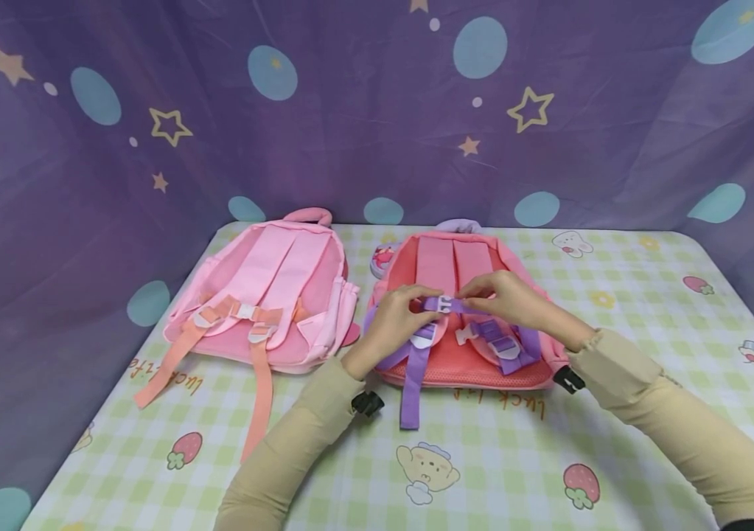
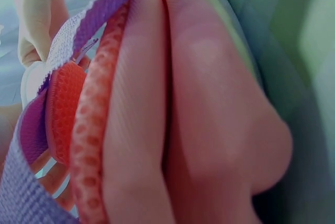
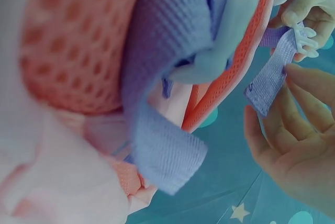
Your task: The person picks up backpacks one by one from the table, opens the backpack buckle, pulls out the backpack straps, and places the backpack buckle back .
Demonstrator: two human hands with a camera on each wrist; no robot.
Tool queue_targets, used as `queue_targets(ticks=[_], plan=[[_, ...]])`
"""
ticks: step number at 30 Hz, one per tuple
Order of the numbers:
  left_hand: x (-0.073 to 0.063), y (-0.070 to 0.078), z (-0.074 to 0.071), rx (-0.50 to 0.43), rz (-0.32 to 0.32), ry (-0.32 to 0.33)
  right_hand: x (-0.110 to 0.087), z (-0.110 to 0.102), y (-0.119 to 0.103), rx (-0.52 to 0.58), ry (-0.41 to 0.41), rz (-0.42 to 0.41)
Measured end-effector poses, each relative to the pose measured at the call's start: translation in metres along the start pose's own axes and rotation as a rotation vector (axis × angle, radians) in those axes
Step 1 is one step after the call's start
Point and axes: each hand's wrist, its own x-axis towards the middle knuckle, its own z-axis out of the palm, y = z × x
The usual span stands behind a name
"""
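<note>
A pink backpack lies with its shoulder straps facing up. Over its middle my left hand pinches a purple webbing strap beside a white pronged buckle half. My right hand holds the strap's loose tail to the right of that buckle half, fingertips at the webbing. Another white buckle half lies lower on the right shoulder strap, apart from the first. Purple webbing and the bag's side panel fill much of the left wrist view.
To the left lies a lighter pink backpack with orange straps, its white buckle joined. A small round decorated item shows at the nearer bag's left edge. The checked tablecloth meets a purple curtain behind.
</note>
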Motion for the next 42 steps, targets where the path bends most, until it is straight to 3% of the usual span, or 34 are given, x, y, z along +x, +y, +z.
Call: queue_targets(ticks=[20,33,42], plan=[[-0.0006,0.0007,-0.0003,-0.003,-0.002,-0.01,-0.001,0.0,0.0015,-0.004,0.007,0.004],[-0.0018,0.0028,0.0002,0.013,-0.043,-0.037,0.0011,0.0032,-0.0034,0.026,-0.014,0.013],[-0.0024,0.0016,0.0007,0.039,-0.021,-0.029,0.0014,0.0045,-0.0047,0.046,-0.017,0.01]])
